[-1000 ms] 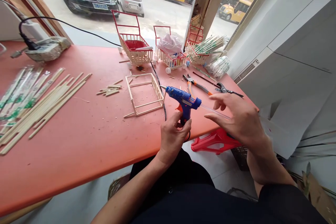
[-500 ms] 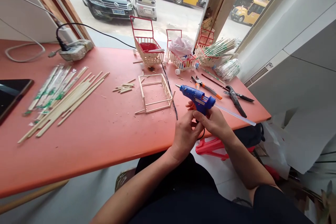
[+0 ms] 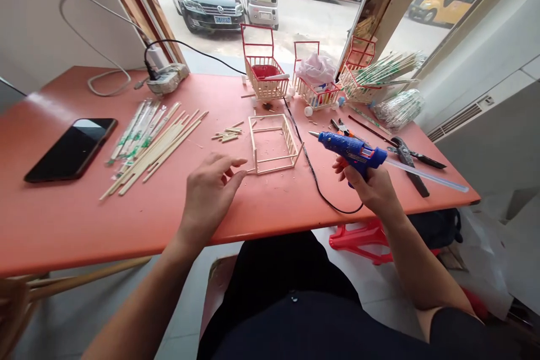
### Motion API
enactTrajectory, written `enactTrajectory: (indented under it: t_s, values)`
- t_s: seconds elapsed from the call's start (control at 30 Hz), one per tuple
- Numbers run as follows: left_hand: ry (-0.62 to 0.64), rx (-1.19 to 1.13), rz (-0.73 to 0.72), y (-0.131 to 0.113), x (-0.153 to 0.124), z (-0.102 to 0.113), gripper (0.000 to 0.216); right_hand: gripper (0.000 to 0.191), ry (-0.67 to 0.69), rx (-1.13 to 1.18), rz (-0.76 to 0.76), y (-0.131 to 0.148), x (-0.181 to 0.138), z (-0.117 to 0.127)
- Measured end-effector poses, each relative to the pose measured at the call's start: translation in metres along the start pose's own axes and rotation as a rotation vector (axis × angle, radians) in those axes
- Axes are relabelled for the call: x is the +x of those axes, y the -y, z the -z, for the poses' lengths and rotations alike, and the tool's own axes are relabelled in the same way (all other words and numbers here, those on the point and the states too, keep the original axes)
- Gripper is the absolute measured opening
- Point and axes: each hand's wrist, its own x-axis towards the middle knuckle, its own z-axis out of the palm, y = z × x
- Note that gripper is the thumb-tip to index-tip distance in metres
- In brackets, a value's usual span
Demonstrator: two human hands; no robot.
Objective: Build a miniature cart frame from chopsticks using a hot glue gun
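My right hand is wrapped round the handle of a blue hot glue gun, its nozzle pointing left. A clear glue stick sticks out of the gun's back. My left hand is over the table, thumb and forefinger apart beside the near left corner of a small wooden stick frame. A stick end juts from that corner towards my fingertips; I cannot tell whether they touch it. The frame lies on the table, slats along its right side. Short cut sticks lie left of it.
Long wooden sticks and a phone lie left on the orange table. Small stick carts stand at the back. Pliers lie right. The gun's black cord loops beside the frame; a power strip sits back left.
My left hand has left the glue gun and moved left to the frame's near corner. My right hand keeps the gun, now apart from the left hand. The view has turned left.
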Motion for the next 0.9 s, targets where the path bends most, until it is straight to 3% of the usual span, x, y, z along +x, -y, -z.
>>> enactTrajectory:
  t_s: [0.1, 0.2, 0.37, 0.57, 0.73, 0.9]
  values:
    - [0.168, 0.120, 0.002, 0.012, 0.017, -0.011, 0.019, 0.057, 0.040, -0.043, 0.018, -0.003, -0.003, -0.008]
    - [0.225, 0.187, 0.019, 0.015, 0.022, -0.023, 0.018, 0.058, 0.070, -0.041, 0.022, -0.006, -0.007, -0.013]
    - [0.225, 0.157, -0.007, 0.022, 0.023, -0.025, 0.016, 0.058, 0.104, -0.004, -0.009, -0.010, -0.008, -0.013]
    - [0.073, -0.050, 0.091, 0.014, 0.007, -0.007, 0.015, 0.060, 0.177, 0.129, -0.026, -0.004, -0.001, -0.016]
    - [0.191, -0.357, 0.202, -0.010, -0.003, -0.018, 0.023, 0.058, 0.214, 0.163, -0.031, -0.002, -0.001, -0.023]
    - [0.215, -0.362, 0.195, -0.011, 0.002, -0.027, 0.024, 0.057, 0.223, 0.176, -0.041, -0.009, -0.006, -0.027]
